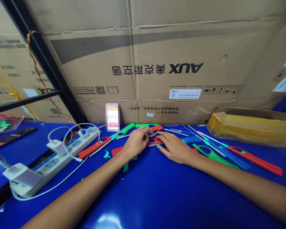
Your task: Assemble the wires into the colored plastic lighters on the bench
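Observation:
My left hand (136, 143) curls over a small red plastic part (154, 142) with a thin metal rod, at the middle of the blue table (147, 197). My right hand (173, 148) lies beside it, fingertips touching the same part, though the fingers hide whether it grips. Long lighter-style wands lie around both hands: a red and green one (105, 142) to the left, and a red one (255, 160), a blue one (226, 157) and a green one (212, 156) to the right. Loose metal rods (176, 131) lie near the far edge.
A white power strip (54, 162) with plugged-in chargers and cables lies at the left. A yellow-lined cardboard box (250, 127) stands at the far right. Large cardboard cartons (157, 57) and a black metal frame (45, 60) rise behind the table.

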A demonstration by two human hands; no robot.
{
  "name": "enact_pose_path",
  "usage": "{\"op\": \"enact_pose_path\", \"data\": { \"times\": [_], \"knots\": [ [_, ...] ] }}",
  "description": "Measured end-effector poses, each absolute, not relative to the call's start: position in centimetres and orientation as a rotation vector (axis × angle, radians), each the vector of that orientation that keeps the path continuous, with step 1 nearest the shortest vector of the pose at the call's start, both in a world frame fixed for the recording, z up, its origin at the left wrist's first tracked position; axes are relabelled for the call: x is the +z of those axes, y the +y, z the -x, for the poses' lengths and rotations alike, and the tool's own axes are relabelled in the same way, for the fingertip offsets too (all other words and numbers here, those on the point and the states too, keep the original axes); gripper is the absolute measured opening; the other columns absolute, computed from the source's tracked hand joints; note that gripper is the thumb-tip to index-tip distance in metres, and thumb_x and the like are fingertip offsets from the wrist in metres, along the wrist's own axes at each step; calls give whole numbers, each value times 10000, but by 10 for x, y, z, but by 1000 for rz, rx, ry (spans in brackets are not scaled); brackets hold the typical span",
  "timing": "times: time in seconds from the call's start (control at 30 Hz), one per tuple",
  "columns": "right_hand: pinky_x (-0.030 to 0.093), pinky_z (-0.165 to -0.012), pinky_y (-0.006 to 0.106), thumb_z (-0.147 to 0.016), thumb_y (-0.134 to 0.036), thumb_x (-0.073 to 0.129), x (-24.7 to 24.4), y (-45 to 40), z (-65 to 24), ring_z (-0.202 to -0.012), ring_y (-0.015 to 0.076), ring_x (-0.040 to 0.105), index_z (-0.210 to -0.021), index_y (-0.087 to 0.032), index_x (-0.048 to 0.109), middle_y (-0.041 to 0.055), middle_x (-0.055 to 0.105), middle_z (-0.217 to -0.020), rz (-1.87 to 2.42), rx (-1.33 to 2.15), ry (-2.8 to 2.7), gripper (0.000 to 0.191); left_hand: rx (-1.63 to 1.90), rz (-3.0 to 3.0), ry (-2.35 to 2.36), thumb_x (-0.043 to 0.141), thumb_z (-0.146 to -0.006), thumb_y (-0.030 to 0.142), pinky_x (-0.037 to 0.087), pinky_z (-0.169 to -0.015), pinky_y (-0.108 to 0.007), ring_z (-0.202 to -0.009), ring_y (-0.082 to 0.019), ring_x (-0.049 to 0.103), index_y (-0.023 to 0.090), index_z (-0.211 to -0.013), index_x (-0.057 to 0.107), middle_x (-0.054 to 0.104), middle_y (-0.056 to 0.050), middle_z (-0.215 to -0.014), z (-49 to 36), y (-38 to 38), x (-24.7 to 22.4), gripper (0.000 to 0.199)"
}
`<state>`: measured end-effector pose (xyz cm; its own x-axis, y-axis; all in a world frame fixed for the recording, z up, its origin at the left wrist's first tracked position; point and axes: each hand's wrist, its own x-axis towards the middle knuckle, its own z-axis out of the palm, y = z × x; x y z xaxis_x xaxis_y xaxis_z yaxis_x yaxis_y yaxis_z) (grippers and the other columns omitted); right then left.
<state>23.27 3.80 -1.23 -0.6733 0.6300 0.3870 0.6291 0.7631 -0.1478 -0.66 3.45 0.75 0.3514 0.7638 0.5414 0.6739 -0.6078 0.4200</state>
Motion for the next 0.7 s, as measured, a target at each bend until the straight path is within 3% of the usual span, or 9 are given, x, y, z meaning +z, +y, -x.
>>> {"op": "enact_pose_path", "data": {
  "times": [0.3, 0.43, 0.7],
  "knots": [
    [527, -1165, 564, -1087, -365, 536, -10, 38, -233, -1346, 316, 632, -1452, -223, 605, 133, 647, -1468, 924, 38, -2539, 398, 1117, -2446, 1265, 552, -874, -9, 615, -850, -326, -937, -191, 728, 189, -1042, 728, 763, -60, -1064, 3, 32, 10, 313],
    [534, -1159, 561, -1084, -378, 539, -11, 39, -233, -1340, 319, 637, -1445, -227, 600, 130, 655, -1459, 937, 23, -2543, 397, 1085, -2430, 1263, 554, -847, -30, 614, -819, -304, -854, -161, 721, 183, -1020, 725, 747, -53, -1053, 5, 34, 7, 324],
    [529, -1167, 580, -1078, -396, 543, -14, 39, -234, -1385, 338, 619, -1538, -224, 529, 148, 626, -1521, 938, 53, -2513, 492, 1053, -2327, 1211, 592, -841, 0, 630, -785, -282, -812, -139, 741, 164, -1052, 720, 733, -59, -1076, 4, 34, 4, 297]
  ]
}}
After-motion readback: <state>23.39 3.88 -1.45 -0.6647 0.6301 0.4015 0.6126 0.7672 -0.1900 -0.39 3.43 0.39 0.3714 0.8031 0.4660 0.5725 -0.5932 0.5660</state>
